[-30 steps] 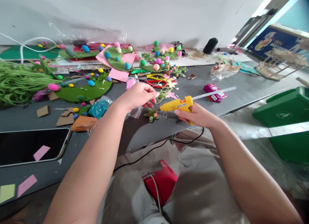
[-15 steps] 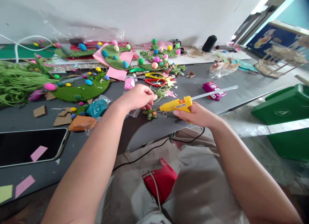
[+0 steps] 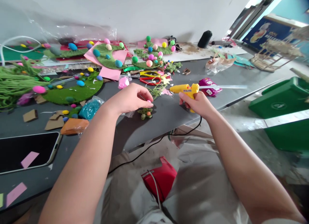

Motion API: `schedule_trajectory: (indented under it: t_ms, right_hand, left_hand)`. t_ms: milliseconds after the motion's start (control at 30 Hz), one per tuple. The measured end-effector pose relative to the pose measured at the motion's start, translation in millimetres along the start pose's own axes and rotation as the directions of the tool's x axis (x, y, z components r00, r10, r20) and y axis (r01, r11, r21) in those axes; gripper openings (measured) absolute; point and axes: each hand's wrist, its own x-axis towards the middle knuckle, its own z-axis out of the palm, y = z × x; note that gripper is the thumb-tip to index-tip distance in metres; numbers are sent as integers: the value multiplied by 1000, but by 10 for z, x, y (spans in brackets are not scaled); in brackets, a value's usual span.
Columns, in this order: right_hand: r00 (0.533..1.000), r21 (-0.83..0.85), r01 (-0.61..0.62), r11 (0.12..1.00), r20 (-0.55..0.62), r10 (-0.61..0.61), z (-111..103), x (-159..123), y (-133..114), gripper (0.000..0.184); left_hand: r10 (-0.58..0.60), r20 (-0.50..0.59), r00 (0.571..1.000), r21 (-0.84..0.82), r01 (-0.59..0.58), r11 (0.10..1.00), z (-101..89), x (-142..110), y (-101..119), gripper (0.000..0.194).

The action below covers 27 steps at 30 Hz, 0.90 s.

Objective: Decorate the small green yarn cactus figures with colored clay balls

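Observation:
My left hand [image 3: 130, 98] pinches a small pink ball [image 3: 149, 101] between thumb and fingertips. Just below those fingertips a little green piece [image 3: 145, 113] with tiny coloured balls lies on the grey table. In my right hand [image 3: 197, 104] is a yellow glue gun [image 3: 191, 89], its nozzle pointing left and a long clear glue stick [image 3: 231, 87] jutting out of its back. The gun is held apart from the green piece. Its black cord [image 3: 183, 134] hangs down past the table's front edge.
Red-handled pliers [image 3: 151, 81] and green strands [image 3: 156, 91] lie beyond my left hand. A purple packet [image 3: 210, 87] is behind the glue gun. To the left are a phone [image 3: 26, 150], cardboard scraps [image 3: 30, 115] and a ball-studded green felt shape [image 3: 74, 92]. Green bins [image 3: 280, 95] stand at the right.
My right hand has drawn the glue gun up and right, away from the green piece. My left hand has come lower over that piece, and the pink ball now shows in its fingertips.

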Motion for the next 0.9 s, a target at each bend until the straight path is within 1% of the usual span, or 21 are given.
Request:
schedule_trajectory:
  t_ms: [100, 167, 267, 500, 733, 833, 900]
  right_hand:
    - [1000, 6, 8, 1000, 15, -8, 17, 34, 34, 49]
    - [1000, 5, 5, 1000, 24, -5, 21, 38, 39, 49]
    - [1000, -6, 5, 1000, 29, -4, 18, 34, 36, 50]
    - [999, -8, 18, 1000, 35, -18, 7, 29, 43, 50]
    - [999, -6, 22, 1000, 36, -22, 10, 28, 37, 49]
    - [1000, 30, 16, 999, -4, -16, 24, 33, 57, 48]
    - [996, 54, 20, 998, -89, -16, 32, 52, 87, 45]
  left_hand:
    - [-70, 34, 997, 80, 67, 995, 12, -18, 28, 24]
    - [-124, 70, 990, 98, 117, 988, 26, -26, 44, 28]
    - [-158, 113, 981, 103, 147, 984, 42, -29, 58, 27]
    - [-177, 115, 977, 145, 160, 976, 44, -17, 36, 23]
    - [-183, 112, 977, 134, 168, 977, 34, -27, 61, 30]
    - [-163, 91, 982, 126, 151, 980, -33, -40, 34, 25]
    - [-150, 62, 987, 159, 138, 978, -86, -56, 3, 31]
